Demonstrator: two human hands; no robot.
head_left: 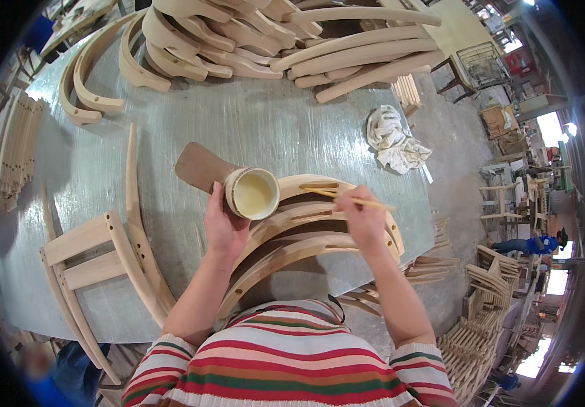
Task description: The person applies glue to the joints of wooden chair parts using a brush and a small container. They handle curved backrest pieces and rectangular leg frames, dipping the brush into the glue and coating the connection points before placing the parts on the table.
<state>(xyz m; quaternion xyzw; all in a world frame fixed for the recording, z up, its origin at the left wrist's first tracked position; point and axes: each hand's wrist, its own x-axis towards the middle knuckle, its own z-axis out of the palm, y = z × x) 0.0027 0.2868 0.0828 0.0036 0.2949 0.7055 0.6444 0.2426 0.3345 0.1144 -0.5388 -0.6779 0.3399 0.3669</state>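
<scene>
I'm standing at the near edge of the surface (252, 129), curved wooden rails (292, 247) stacked in front of me. My right hand (364, 220) is pinching a thin stick (347, 197), tip dabbing at a slot in the top rail (319, 186); best kept shallow, coating the slot walls evenly. My left hand (223, 227) is wrapped around the glue cup (252, 193), just left of the slot; holding it level. Beyond, toward the far right edge, a rag (394, 142) is lying ready for drips.
</scene>
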